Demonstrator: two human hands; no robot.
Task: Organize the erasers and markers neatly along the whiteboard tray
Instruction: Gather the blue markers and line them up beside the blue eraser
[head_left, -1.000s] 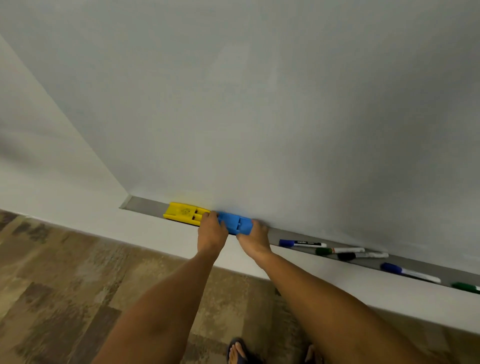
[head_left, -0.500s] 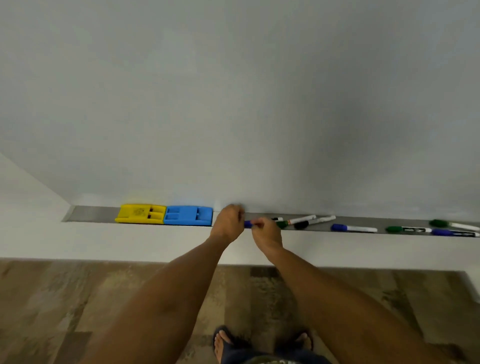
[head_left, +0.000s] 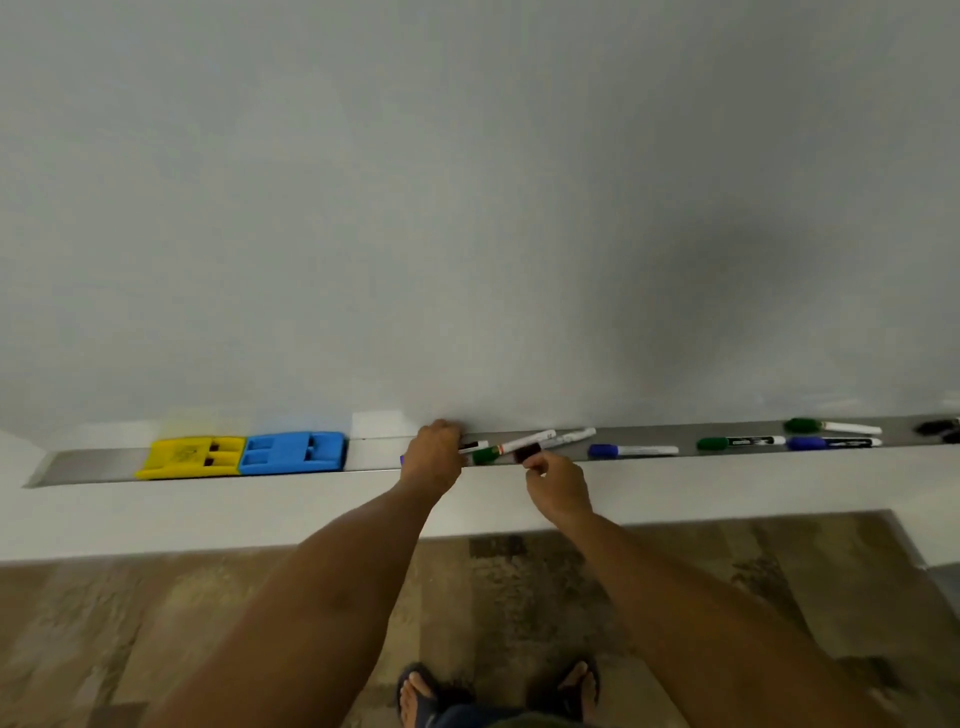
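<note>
- Room: patterned floor (head_left: 156, 623) at 6 o'clock, white wall strip above it, whiteboard (head_left: 467, 208) filling 12 o'clock, metal tray (head_left: 93, 462) along its foot.
- Nearest the tray: left hand (head_left: 432, 457) closed over a marker, purple tip peeking out at its 9 o'clock; right hand (head_left: 556, 486) pinching the black-capped marker (head_left: 558, 444).
- Tray centre: green marker (head_left: 511, 449) crossed with it, untidy.
- 9 o'clock: yellow eraser (head_left: 189, 457) and blue eraser (head_left: 293, 452) touching, lined up; erasers look done.
- 3 o'clock: blue marker (head_left: 631, 450), further markers (head_left: 779, 442) scattered; most markers left.
</note>
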